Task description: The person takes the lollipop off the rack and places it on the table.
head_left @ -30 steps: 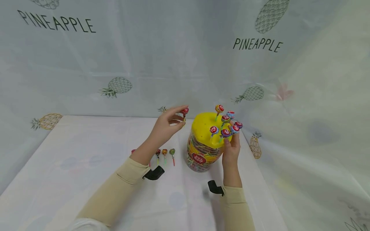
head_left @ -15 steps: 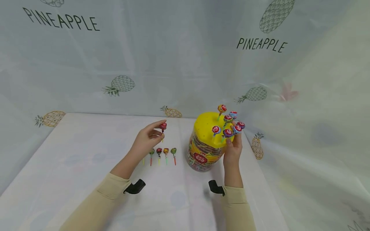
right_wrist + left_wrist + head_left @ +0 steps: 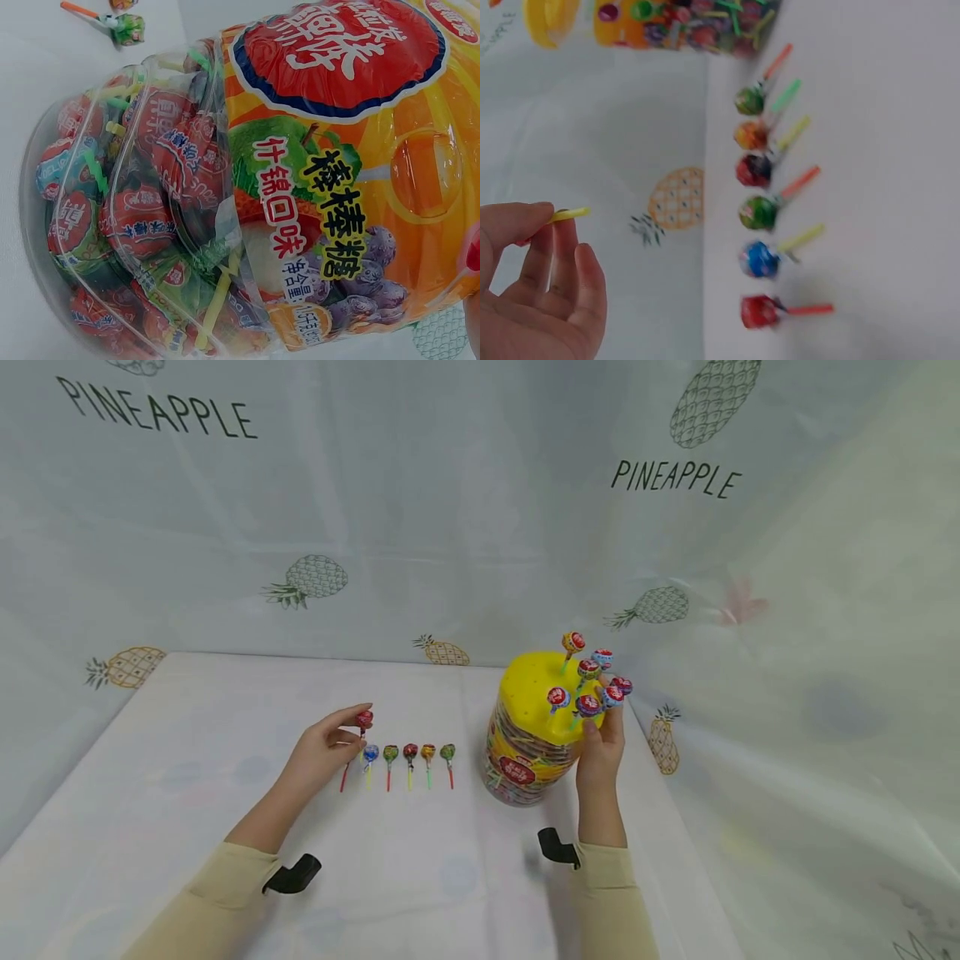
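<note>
My left hand (image 3: 321,750) pinches a lollipop (image 3: 364,718) with a red wrapper, head up, between thumb and fingers. In the left wrist view its yellow stick (image 3: 571,214) pokes past the fingertips. Below that hand lies a row of lollipops, among them a blue one (image 3: 371,752), a green one (image 3: 447,752) and a red one (image 3: 759,311), whose head the hand hides in the head view. My right hand (image 3: 600,764) grips the right side of a clear jar (image 3: 135,225) full of lollipops, near its yellow lid (image 3: 525,693). Several lollipops (image 3: 573,642) stand upright in the lid.
A white cloth (image 3: 405,868) covers the table. Behind and to the right hangs a pale sheet (image 3: 450,527) printed with pineapples. A black wrist mount (image 3: 294,874) sits on the left sleeve, another (image 3: 558,847) on the right.
My left hand has moved left and toward me with the red lollipop, away from the jar to the left end of the row. The right hand and the jar have stayed put.
</note>
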`<state>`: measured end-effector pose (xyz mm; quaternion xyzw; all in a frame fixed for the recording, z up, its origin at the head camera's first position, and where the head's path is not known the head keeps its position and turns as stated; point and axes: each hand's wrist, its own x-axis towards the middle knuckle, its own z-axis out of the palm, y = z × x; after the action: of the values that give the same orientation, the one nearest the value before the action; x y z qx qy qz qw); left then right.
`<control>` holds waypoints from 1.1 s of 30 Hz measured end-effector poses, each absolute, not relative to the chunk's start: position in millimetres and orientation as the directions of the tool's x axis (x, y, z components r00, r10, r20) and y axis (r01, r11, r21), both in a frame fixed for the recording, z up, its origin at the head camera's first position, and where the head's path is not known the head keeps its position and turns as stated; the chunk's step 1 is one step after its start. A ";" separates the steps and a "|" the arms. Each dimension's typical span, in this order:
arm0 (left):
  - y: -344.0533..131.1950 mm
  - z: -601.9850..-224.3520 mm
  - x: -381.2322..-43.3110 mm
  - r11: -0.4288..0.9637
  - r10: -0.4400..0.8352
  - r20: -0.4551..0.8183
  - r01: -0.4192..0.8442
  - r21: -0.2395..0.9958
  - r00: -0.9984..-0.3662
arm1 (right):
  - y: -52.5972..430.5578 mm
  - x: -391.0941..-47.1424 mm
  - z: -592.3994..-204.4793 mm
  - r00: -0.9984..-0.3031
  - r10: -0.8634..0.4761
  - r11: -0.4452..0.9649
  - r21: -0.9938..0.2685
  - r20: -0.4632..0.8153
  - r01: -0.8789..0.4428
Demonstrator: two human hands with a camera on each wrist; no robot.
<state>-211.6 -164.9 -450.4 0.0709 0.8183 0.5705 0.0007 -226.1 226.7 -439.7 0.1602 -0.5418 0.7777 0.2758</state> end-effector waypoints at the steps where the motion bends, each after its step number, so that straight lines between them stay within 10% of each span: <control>1: -169.7 -453.6 -211.0 0.349 0.115 0.077 0.113 0.930 -0.990 | 226.9 -226.2 -439.4 -0.796 0.255 -0.258 -0.755 0.549 -0.603; 33: -234.2 -525.7 -233.6 0.641 0.054 -0.142 -0.075 0.763 -0.988 | 226.3 -224.5 -436.8 -0.793 0.258 -0.266 -0.749 0.552 -0.607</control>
<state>-233.6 -234.2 -525.7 -0.0058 0.9027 0.4233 0.0761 -224.5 226.3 -436.8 0.1623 -0.5387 0.7787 0.2777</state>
